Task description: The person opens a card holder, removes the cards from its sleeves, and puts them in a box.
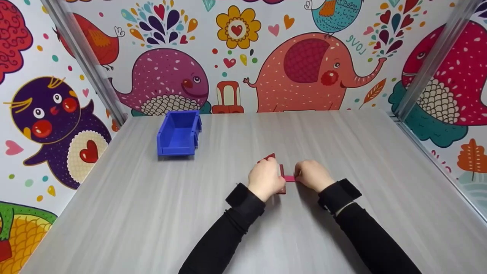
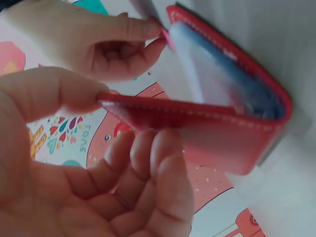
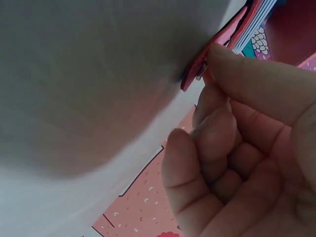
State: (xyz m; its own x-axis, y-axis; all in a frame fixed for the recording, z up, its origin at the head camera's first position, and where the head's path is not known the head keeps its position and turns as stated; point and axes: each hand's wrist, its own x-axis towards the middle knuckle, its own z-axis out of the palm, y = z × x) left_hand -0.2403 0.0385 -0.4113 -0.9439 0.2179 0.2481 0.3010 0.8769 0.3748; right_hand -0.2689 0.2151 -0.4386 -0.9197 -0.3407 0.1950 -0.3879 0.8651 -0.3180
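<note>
I see the left hand [image 1: 265, 177] pinching a wallet [image 2: 222, 138]; right of it, the right hand [image 1: 314, 175] pinches a pink strip [image 1: 290, 178].

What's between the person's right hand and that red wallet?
A pink strip spans the gap between the right hand and the red wallet; the head view shows this most plainly.

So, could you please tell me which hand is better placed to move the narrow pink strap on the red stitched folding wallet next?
Probably the right hand: it pinches the narrow pink strap, while the left hand holds the partly open red stitched folding wallet.
</note>
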